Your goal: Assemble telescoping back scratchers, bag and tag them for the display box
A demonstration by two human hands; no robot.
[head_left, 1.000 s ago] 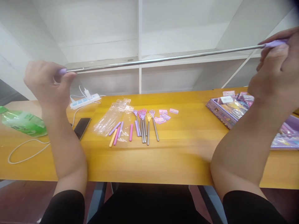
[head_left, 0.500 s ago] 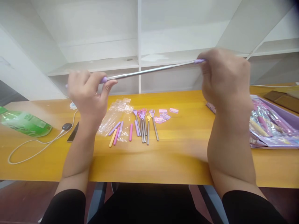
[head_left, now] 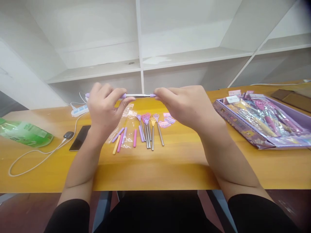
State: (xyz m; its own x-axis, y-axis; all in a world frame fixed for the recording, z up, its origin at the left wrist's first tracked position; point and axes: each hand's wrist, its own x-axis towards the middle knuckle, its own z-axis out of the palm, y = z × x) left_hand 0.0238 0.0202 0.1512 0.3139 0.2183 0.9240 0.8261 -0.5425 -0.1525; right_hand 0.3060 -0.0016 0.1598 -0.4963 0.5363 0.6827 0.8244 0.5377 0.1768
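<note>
A telescopic back scratcher [head_left: 138, 95] with a silver rod and purple ends is held level above the table between my hands. My left hand [head_left: 104, 105] is closed around its purple handle. The fingers of my right hand [head_left: 186, 105] grip the purple piece at the other end, and the scratcher's head is hidden in them. Below lie several back scratcher heads on metal rods [head_left: 147, 129], in purple, pink and yellow. Loose handle sleeves [head_left: 120, 139] in the same colours rest to their left, some on clear plastic bags [head_left: 127, 142]. Small pink cards [head_left: 165, 124] lie beside the heads.
On the right stands a purple display box [head_left: 238, 129] filled with bagged scratchers. A green bottle [head_left: 26, 132], a white cable [head_left: 31, 166], a black phone [head_left: 80, 137] and a power strip [head_left: 79, 110] are at the left. White shelving [head_left: 97, 69] rises behind the table.
My hands have come closer together and lower, my right hand moving left. The rod between them has shortened from long to a short visible stretch.
</note>
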